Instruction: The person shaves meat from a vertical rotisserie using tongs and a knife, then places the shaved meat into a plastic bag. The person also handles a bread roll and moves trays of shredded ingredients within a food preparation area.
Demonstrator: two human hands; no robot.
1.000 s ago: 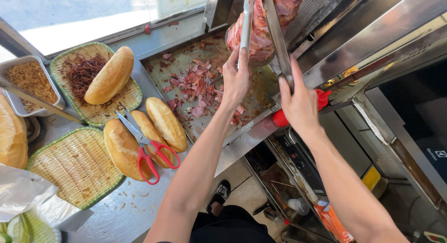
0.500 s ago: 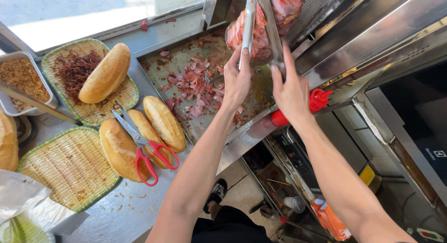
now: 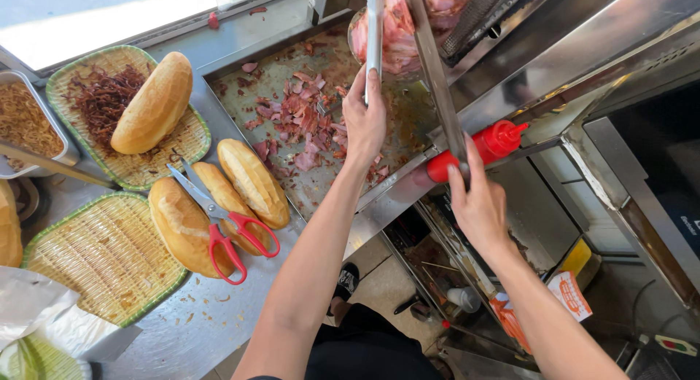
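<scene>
hands (image 3: 364, 121) (image 3: 479, 205) grip tongs (image 3: 375, 30), knife (image 3: 436, 74) at meat (image 3: 397, 30).

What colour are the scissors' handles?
Red, on the scissors lying across the bread rolls, seen in the head view.

Both forearms bare to the lower frame edge, no sleeves, watch or rings visible; left hand (image 3: 364, 121) and right hand (image 3: 480, 205) ungloved; dark trousers low centre, one dark sandal with pale marking
</scene>
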